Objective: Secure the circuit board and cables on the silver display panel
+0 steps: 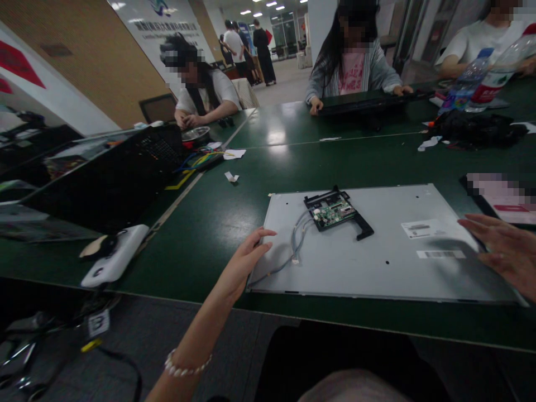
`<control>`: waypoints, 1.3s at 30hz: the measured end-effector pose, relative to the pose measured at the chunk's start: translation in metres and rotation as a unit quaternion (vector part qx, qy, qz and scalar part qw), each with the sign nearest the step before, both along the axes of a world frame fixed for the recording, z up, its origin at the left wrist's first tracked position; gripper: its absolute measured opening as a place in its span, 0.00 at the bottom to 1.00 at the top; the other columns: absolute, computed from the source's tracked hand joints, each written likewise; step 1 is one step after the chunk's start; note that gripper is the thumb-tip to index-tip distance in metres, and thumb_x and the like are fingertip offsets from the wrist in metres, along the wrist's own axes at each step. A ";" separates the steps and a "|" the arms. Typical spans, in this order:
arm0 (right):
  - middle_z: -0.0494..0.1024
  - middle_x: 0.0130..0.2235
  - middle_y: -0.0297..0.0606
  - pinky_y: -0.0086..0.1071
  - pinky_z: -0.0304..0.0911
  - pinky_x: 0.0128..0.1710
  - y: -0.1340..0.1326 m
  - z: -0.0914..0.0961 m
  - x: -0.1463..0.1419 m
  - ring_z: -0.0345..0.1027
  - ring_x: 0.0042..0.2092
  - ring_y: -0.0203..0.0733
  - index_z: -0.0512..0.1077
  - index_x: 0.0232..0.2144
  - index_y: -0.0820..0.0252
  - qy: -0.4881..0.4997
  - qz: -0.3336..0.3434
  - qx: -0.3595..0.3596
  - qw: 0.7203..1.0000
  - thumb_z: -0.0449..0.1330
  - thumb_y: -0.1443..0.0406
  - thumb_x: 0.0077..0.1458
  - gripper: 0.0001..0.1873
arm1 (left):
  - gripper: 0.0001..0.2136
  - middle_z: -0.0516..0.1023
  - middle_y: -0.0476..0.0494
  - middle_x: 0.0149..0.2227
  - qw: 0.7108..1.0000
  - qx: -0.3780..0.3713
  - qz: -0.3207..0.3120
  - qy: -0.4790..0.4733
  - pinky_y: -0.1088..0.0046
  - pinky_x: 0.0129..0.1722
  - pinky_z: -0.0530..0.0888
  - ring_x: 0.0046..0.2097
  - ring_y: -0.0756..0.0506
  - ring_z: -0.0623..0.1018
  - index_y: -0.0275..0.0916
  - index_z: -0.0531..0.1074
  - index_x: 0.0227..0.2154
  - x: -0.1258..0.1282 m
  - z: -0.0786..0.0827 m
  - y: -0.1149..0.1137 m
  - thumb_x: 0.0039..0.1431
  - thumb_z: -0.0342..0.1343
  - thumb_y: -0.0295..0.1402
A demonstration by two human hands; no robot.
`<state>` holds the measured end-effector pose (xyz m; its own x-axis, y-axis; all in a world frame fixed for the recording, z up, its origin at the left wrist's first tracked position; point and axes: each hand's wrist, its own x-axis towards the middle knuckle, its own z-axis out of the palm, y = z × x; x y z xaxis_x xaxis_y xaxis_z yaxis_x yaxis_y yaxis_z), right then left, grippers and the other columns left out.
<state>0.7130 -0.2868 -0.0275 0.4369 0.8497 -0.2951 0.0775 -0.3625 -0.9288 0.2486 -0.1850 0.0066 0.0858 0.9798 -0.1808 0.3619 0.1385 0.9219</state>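
Note:
A flat grey metal panel lies face down on the dark green table in front of me. A small green circuit board in a black bracket sits on its upper middle, with a grey cable bundle trailing from it toward the panel's left edge. My left hand rests on the panel's left edge, fingers stretched along it. My right hand hovers with spread fingers over the panel's right end, near two white stickers.
A white device lies at the table's near left edge beside a black open case. Coloured wires, paper scraps and a metal bowl sit further left. Plastic bottles and black bags stand far right. Three people sit across the table; others stand in the background.

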 end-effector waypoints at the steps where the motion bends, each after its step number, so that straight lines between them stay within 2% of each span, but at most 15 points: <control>1: 0.72 0.59 0.26 0.35 0.75 0.34 0.000 -0.001 0.000 0.53 0.67 0.49 0.74 0.41 0.35 0.015 0.002 0.005 1.000 0.64 0.57 0.39 0.22 | 0.13 0.66 0.46 0.61 1.000 -0.002 0.003 0.000 0.59 0.63 0.55 0.64 0.37 0.62 0.47 0.77 0.42 0.001 -0.001 -0.001 0.53 0.58 0.38; 4: 0.73 0.59 0.28 0.23 0.69 0.25 -0.002 -0.005 0.000 0.52 0.67 0.45 0.75 0.43 0.38 0.067 -0.007 0.033 0.997 0.62 0.55 0.46 0.18 | 0.14 0.61 0.45 0.65 1.000 0.002 0.012 0.009 0.58 0.65 0.50 0.67 0.38 0.58 0.47 0.77 0.43 0.003 -0.006 -0.002 0.52 0.59 0.39; 6: 0.73 0.59 0.29 0.19 0.66 0.23 -0.002 -0.006 0.001 0.50 0.68 0.43 0.76 0.44 0.39 0.081 -0.011 0.031 0.996 0.61 0.55 0.49 0.17 | 0.15 0.58 0.44 0.66 1.000 0.009 0.018 0.025 0.58 0.66 0.49 0.68 0.38 0.56 0.46 0.77 0.44 0.005 -0.010 -0.003 0.52 0.59 0.39; 12: 0.71 0.60 0.29 0.20 0.67 0.22 -0.002 -0.002 0.002 0.50 0.68 0.49 0.77 0.42 0.41 0.104 -0.032 0.018 0.994 0.63 0.55 0.46 0.18 | 0.16 0.61 0.43 0.64 0.999 0.022 0.025 0.025 0.59 0.65 0.53 0.67 0.39 0.56 0.47 0.75 0.46 0.008 -0.012 -0.005 0.53 0.59 0.38; 16: 0.71 0.61 0.28 0.19 0.64 0.20 0.000 -0.001 0.008 0.51 0.67 0.47 0.77 0.42 0.40 0.081 -0.032 0.001 0.996 0.62 0.53 0.48 0.16 | 0.19 0.63 0.45 0.63 0.999 0.003 0.034 0.010 0.62 0.62 0.59 0.64 0.39 0.62 0.48 0.72 0.50 0.006 -0.012 -0.005 0.54 0.59 0.38; 18: 0.71 0.61 0.29 0.23 0.69 0.26 0.001 -0.002 0.012 0.54 0.66 0.48 0.76 0.43 0.40 0.029 -0.025 0.003 0.999 0.61 0.51 0.50 0.17 | 0.19 0.65 0.47 0.62 0.999 0.000 0.033 0.001 0.64 0.61 0.61 0.63 0.40 0.63 0.49 0.71 0.51 0.005 -0.013 -0.005 0.55 0.58 0.39; 20: 0.70 0.61 0.29 0.32 0.73 0.37 0.005 -0.002 0.014 0.57 0.65 0.51 0.76 0.44 0.39 -0.033 -0.008 0.011 0.999 0.62 0.48 0.50 0.18 | 0.19 0.66 0.47 0.61 0.999 0.011 0.031 -0.009 0.65 0.60 0.61 0.63 0.40 0.63 0.48 0.71 0.51 0.003 -0.015 -0.004 0.55 0.57 0.39; 21: 0.69 0.62 0.29 0.37 0.72 0.46 0.008 -0.001 0.012 0.57 0.64 0.52 0.75 0.45 0.38 -0.060 0.010 0.014 0.998 0.62 0.47 0.50 0.19 | 0.19 0.67 0.46 0.61 0.999 0.017 0.033 -0.014 0.66 0.60 0.61 0.64 0.40 0.63 0.48 0.71 0.51 0.003 -0.015 -0.004 0.56 0.57 0.39; 23: 0.66 0.64 0.27 0.47 0.60 0.59 0.018 0.006 0.004 0.58 0.64 0.54 0.73 0.48 0.35 -0.105 0.064 0.014 0.992 0.61 0.45 0.51 0.21 | 0.19 0.68 0.45 0.60 0.999 0.024 0.042 -0.018 0.66 0.60 0.60 0.63 0.40 0.63 0.46 0.71 0.51 0.002 -0.017 -0.003 0.55 0.57 0.38; 24: 0.66 0.64 0.28 0.50 0.54 0.63 0.024 0.011 -0.003 0.59 0.63 0.55 0.71 0.51 0.34 -0.123 0.092 0.010 0.988 0.62 0.45 0.51 0.24 | 0.19 0.68 0.45 0.59 0.998 0.024 0.048 -0.019 0.66 0.60 0.60 0.63 0.40 0.63 0.46 0.70 0.51 0.002 -0.017 -0.003 0.55 0.57 0.38; 25: 0.65 0.64 0.29 0.52 0.53 0.63 0.032 0.018 -0.012 0.60 0.62 0.56 0.69 0.53 0.34 -0.143 0.117 0.008 0.983 0.63 0.46 0.50 0.27 | 0.20 0.68 0.44 0.59 0.998 0.025 0.051 -0.022 0.66 0.60 0.60 0.62 0.40 0.63 0.45 0.70 0.52 0.002 -0.018 -0.002 0.56 0.57 0.38; 28: 0.60 0.66 0.34 0.48 0.60 0.61 0.061 0.035 -0.041 0.63 0.61 0.55 0.64 0.59 0.39 -0.210 0.251 0.123 0.937 0.64 0.49 0.51 0.33 | 0.20 0.67 0.44 0.59 0.997 0.025 0.054 -0.040 0.65 0.58 0.62 0.60 0.40 0.66 0.44 0.69 0.53 0.003 -0.019 -0.002 0.57 0.56 0.39; 31: 0.54 0.69 0.36 0.54 0.59 0.61 0.095 0.041 -0.062 0.57 0.64 0.60 0.56 0.65 0.40 -0.257 0.354 0.180 0.881 0.64 0.50 0.52 0.40 | 0.20 0.67 0.44 0.59 0.997 0.038 0.060 -0.039 0.66 0.58 0.63 0.59 0.40 0.66 0.43 0.68 0.53 0.004 -0.022 -0.003 0.58 0.55 0.39; 35: 0.44 0.72 0.36 0.58 0.47 0.65 0.137 0.029 -0.077 0.43 0.69 0.62 0.44 0.69 0.40 -0.295 0.456 0.195 0.816 0.65 0.49 0.49 0.51 | 0.18 0.67 0.43 0.60 0.994 0.077 0.076 -0.026 0.66 0.60 0.62 0.61 0.41 0.65 0.43 0.69 0.51 0.006 -0.027 -0.006 0.57 0.56 0.39; 39: 0.41 0.72 0.38 0.60 0.41 0.66 0.170 0.012 -0.092 0.33 0.71 0.62 0.41 0.70 0.43 -0.317 0.506 0.195 0.778 0.67 0.47 0.45 0.57 | 0.16 0.66 0.43 0.62 0.987 0.113 0.106 -0.037 0.66 0.60 0.64 0.61 0.42 0.67 0.42 0.71 0.48 0.005 -0.034 -0.009 0.57 0.56 0.38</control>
